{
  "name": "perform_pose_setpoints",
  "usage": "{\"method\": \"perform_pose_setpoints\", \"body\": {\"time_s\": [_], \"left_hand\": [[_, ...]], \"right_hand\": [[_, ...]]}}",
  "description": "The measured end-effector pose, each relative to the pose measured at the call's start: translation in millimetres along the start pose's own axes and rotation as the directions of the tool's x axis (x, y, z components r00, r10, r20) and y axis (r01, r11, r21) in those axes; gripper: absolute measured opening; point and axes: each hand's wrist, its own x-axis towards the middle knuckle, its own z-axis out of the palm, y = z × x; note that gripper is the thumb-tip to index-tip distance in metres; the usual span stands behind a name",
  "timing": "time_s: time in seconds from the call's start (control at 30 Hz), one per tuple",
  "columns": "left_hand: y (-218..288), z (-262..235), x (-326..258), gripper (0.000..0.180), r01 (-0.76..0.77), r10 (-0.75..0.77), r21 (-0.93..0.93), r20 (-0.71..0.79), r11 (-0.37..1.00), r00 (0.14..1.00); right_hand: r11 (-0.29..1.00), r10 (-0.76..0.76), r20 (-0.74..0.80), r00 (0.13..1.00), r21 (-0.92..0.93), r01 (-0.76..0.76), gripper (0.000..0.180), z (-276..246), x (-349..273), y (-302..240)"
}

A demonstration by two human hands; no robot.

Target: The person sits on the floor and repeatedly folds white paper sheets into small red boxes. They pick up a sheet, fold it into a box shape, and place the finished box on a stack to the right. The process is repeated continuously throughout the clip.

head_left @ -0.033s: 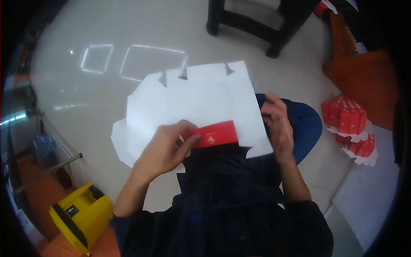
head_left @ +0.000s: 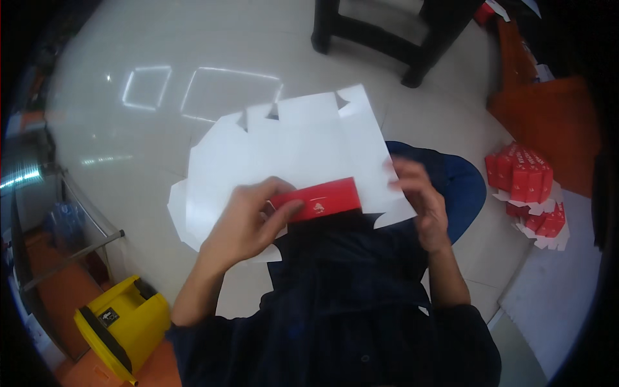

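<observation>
Above pale floor (head_left: 213,39), red panel (head_left: 335,193) stretches left-right.

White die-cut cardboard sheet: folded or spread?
Mostly spread: the sheet shows one broad white face. At its near edge, the left hand grips a red rectangular cardboard panel; whether that's joined, cannot tell.

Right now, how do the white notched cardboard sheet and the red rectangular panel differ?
The sheet is far larger than the panel. The sheet shows white; the panel shows red. The sheet's far edge is notched; the panel's visible edges look straight. Both sit by your left hand.
</observation>
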Motion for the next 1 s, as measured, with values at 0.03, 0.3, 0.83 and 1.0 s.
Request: {"method": "perform_pose_setpoints", "body": {"time_s": [0.03, 0.3, 0.83, 1.0], "left_hand": [[-2, -2, 0, 0.012, -0.069, 0.068, -0.047, -0.022, 0.997, 0.997], [16, 4, 4, 0.012, -0.349, 0.347, 0.05, 0.056, 0.936, 0.936], [34, -2, 2, 0.011, -0.293, 0.277, 0.078, 0.166, 0.953, 0.946], [30, -4, 4, 0.016, -0.268, 0.247, 0.046, 0.263, 0.962, 0.932]], "right_hand": [[0.996, -0.051, 0.145, 0.988, -0.072, 0.062, 0.027, -4, -2, -14], [0.826, -0.293, 0.089, 0.952, -0.478, 0.299, 0.018, 19, 3, -47], [0.642, -0.542, 0.097, 0.834, -0.593, 0.486, 0.023, 30, 19, -54], [0.717, -0.454, 0.127, 0.882, -0.535, 0.446, 0.025, 27, 11, -56]]}}
